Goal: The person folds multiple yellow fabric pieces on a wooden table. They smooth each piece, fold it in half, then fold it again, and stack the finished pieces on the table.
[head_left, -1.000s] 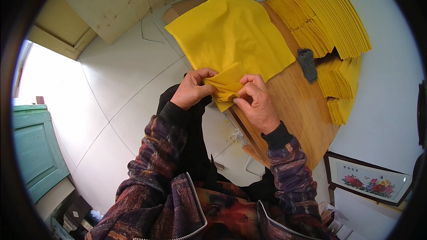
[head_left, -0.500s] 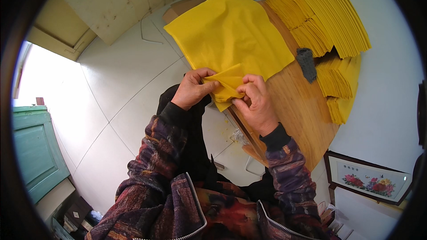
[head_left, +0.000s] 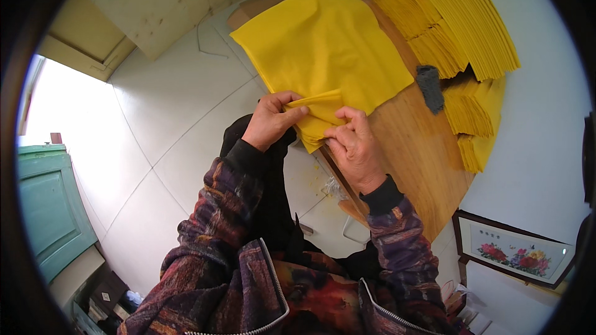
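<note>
A wide, matte yellow fabric sheet [head_left: 335, 43] is lying over the L part of a brown wooden tabletop [head_left: 428, 161], its near corner hanging just past the edge, prob. so the fingers can reach that end from above & below. A narrow, folded yellow flap [head_left: 318, 111] is sitting across the near end, between the hands; I'd judge the table is taking most of the sheet's weight.

L hand [head_left: 268, 123] is pinching the flap's L end: thumb lying on top, index bent behind, approx. a fabric thickness apart. R hand [head_left: 359, 155] is gripping the lower R edge w/ thumb & index tips nearly meeting, other fingers curled loosely; can't tell how many layers are between the tips. The 2 grips, at opp. ends, are prob. holding the fold taut.

Farther R, a rough dark-grey cloth-like lump [head_left: 429, 90] is resting near tall stacks of folded yellow fabric [head_left: 469, 22], which are standing by the white wall [head_left: 534, 93], prob. to leave working space.
</note>
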`<state>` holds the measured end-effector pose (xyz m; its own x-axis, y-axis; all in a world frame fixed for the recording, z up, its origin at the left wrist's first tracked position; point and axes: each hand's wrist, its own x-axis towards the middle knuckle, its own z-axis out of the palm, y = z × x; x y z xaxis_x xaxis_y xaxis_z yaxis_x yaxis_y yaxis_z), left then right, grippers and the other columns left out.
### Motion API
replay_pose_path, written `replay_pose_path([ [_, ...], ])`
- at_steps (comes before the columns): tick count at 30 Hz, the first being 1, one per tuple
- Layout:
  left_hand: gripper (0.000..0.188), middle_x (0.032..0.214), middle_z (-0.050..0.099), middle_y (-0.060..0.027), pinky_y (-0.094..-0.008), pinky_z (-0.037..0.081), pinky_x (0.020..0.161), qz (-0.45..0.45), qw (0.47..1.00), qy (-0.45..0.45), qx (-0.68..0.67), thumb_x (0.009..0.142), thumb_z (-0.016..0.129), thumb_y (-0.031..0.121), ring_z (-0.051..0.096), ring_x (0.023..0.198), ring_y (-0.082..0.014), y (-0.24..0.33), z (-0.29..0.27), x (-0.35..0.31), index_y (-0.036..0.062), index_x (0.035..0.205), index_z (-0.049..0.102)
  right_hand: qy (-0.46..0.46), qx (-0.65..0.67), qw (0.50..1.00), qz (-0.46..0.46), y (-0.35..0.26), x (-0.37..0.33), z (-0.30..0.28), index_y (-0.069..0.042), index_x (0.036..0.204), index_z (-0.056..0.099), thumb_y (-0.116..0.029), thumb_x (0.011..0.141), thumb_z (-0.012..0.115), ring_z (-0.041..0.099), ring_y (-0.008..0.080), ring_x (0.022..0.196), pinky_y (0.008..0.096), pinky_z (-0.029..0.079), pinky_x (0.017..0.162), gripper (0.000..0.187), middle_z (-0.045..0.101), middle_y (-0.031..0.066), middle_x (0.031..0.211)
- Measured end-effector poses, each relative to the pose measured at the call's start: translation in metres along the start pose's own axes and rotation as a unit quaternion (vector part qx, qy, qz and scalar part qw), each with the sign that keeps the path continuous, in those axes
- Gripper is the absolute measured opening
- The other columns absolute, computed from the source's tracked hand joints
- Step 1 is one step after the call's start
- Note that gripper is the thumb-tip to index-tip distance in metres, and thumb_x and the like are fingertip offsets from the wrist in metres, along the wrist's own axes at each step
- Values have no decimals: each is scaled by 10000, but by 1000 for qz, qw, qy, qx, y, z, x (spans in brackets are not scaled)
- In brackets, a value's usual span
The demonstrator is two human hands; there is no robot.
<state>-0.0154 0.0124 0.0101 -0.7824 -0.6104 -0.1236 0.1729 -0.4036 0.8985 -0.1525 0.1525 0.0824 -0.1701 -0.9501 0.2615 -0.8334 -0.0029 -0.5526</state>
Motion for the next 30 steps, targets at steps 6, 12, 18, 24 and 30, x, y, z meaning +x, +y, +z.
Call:
replay_pose_path([
  [6, 171, 897, 650, -4, -212, 469, 751, 10, 1000, -15, -6, 888, 614, 97, 578, 816, -70, 1, -1, 0, -36, 990, 643, -24, 132, 989, 54, 3, 6, -3, -7, 838, 587, 69, 759, 662, 550, 181, 836, 259, 465, 724, 133, 455, 97, 1098],
  [12, 172, 916, 650, -14, -226, 462, 798, 9, 999, -29, -13, 904, 594, 114, 581, 847, -81, 3, -2, -1, -32, 989, 631, -48, 162, 981, 94, 4, 10, -6, -7, 821, 569, 76, 767, 654, 535, 121, 817, 232, 464, 696, 131, 446, 72, 1100],
  [18, 179, 896, 646, -8, -218, 449, 786, -12, 997, -40, -71, 872, 591, 111, 570, 818, -74, 11, -1, -5, -28, 975, 635, -53, 215, 966, 132, 2, 10, -8, -7, 791, 534, 71, 771, 657, 501, 80, 724, 211, 445, 644, 148, 444, 55, 1094],
  [24, 166, 901, 648, -10, -221, 456, 792, -12, 998, -36, -59, 864, 582, 84, 579, 824, -79, 9, -1, -3, -30, 972, 635, -49, 225, 965, 122, 7, 11, -6, -20, 782, 522, 70, 758, 673, 488, 70, 719, 200, 438, 628, 178, 447, 48, 1095],
  [30, 145, 901, 648, -1, -221, 465, 779, -8, 998, -27, -48, 882, 586, 73, 577, 817, -75, 2, -2, 0, -26, 974, 640, -70, 217, 965, 132, 9, 11, -9, -3, 813, 545, 29, 780, 671, 583, 132, 733, 242, 490, 653, 134, 461, 94, 1111],
])
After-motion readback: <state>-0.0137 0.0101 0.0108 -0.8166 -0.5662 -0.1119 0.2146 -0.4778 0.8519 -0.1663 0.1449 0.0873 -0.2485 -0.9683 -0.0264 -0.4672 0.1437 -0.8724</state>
